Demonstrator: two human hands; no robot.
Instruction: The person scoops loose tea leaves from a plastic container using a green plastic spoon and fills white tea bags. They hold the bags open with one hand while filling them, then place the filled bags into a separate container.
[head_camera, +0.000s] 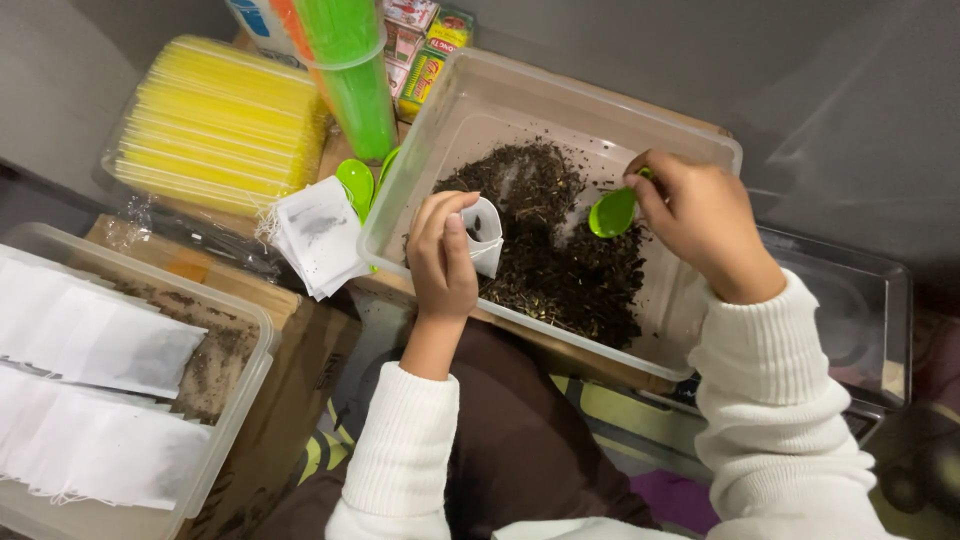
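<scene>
Nearest, two white ribbed sleeves reach up from the lower edge over a dark brown lap. At the left, close in, a clear tub (245, 375) holds flat white filled sachets (95, 345) laid in rows, with dark crumbs along its inner wall; it rests on a brown cardboard box (300, 350).

Further out, the left hand (442, 262) has its fingers (450, 205) curled and pinching a small white paper bag (484, 232), which stands open just above the loose tea, held against the thumb at the near left part of the container. The right hand (700, 225) has its fingers (645, 170) pressed together on the handle of a green plastic spoon (612, 212); the spoon's bowl hangs over the tea, well to the right of the bag and not touching it.

Both are inside a clear plastic container (480, 85) with a heap of dark loose tea (560, 260) across its bottom.

Left of it lies a stack of empty white bags (318, 235) beside another green spoon (355, 185). Farthest back stand bundles of yellow straws (215, 120) and green straws (355, 70)
</scene>
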